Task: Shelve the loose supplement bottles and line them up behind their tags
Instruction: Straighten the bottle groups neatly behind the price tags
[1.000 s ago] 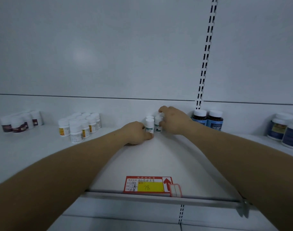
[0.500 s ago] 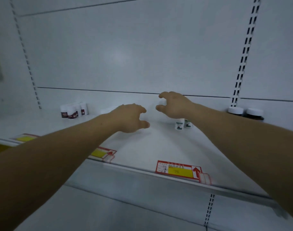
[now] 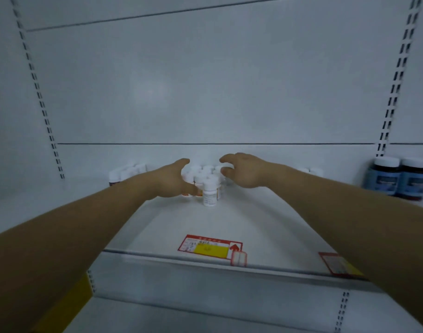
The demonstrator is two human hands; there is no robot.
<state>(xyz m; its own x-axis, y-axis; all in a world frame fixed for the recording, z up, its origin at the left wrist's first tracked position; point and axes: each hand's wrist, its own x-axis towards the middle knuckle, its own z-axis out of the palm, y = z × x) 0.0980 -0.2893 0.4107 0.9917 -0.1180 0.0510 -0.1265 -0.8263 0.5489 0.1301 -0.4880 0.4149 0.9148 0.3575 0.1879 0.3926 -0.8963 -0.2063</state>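
Several small white supplement bottles with orange-and-white labels stand in a cluster at the back middle of the white shelf. My left hand cups the cluster's left side, fingers spread, thumb near the front bottles. My right hand hovers at the cluster's right side, fingers curled and apart. Neither hand holds a bottle. A red and yellow price tag sits on the shelf's front edge, straight before the cluster.
Two dark bottles with blue labels stand at the far right. More white bottles stand behind my left forearm and further white caps behind my right arm. A second tag lies at the right front.
My view and both hands have shifted left from the pair of small bottles to the larger cluster. Both hands, closed around bottles a second ago, are now spread at this cluster's sides.
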